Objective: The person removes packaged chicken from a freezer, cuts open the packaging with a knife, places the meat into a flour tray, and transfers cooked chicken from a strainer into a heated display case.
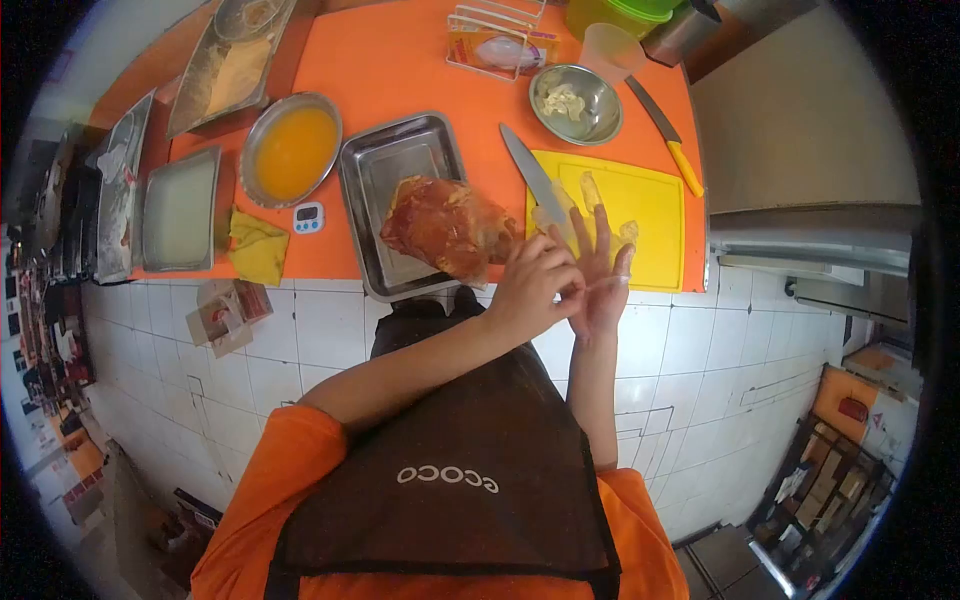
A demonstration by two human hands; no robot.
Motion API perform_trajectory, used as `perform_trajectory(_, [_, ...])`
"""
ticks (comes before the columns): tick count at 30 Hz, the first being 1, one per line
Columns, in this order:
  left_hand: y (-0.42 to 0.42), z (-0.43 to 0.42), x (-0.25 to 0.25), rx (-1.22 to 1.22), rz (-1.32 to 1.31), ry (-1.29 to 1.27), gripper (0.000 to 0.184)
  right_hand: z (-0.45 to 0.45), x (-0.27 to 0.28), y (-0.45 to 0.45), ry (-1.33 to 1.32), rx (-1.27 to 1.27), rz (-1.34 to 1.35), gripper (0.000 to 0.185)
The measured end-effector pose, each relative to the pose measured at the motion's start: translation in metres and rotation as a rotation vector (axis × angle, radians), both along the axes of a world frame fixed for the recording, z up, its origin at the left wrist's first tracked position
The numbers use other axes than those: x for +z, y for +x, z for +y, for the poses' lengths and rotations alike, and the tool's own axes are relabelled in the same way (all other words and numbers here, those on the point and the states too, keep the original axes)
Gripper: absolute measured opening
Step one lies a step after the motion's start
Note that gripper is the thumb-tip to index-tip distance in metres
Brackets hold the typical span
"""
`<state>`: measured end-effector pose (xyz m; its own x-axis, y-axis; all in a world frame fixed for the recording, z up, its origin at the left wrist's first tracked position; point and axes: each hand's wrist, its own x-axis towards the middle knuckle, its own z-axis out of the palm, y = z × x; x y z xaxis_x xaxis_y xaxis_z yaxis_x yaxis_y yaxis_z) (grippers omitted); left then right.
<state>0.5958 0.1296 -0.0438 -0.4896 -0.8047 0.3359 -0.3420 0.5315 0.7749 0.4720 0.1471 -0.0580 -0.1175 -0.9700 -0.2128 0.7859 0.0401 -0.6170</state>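
My left hand (540, 285) is closed, its fingertips pinched against the palm side of my right hand. What they pinch is too small to make out. My right hand (598, 275) is raised with its fingers spread, and a shiny, clear film shows near its thumb. Behind the hands lies a yellow cutting board (655, 220) with a few pale yellowish pieces (628, 232) on it. A wide-bladed knife (535, 170) rests at the board's left edge. Left of my hands, a big reddish-brown piece of meat (440, 225) sits partly in a metal tray (365, 250).
Behind the board stand a metal bowl (600, 110) with pale slices and a yellow-handled knife (670, 135). To the left are a bowl of orange liquid (295, 150), a small timer (308, 217), a yellow cloth (258, 245) and a tray of pale liquid (180, 210). A wire rack (490, 40) stands at the back.
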Motion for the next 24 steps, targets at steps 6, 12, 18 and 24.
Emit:
perform_trajectory(6, [0.008,0.013,-0.01,-0.169,-0.019,0.113,0.011,-0.016,-0.025,-0.002,-0.012,-0.025,-0.202,0.078])
perform_trajectory(12, [0.056,0.007,-0.016,-0.23,-0.161,0.169,0.012,-0.042,-0.019,0.022,0.22,0.363,1.344,0.057])
perform_trajectory(18, [0.103,0.019,0.002,-0.224,-0.078,0.231,0.017,-0.055,-0.06,0.05,-0.22,0.548,2.116,0.028])
perform_trajectory(24, [0.143,0.029,-0.003,-0.09,-0.019,0.359,0.016,-0.051,-0.091,0.048,-0.075,0.291,1.878,0.037])
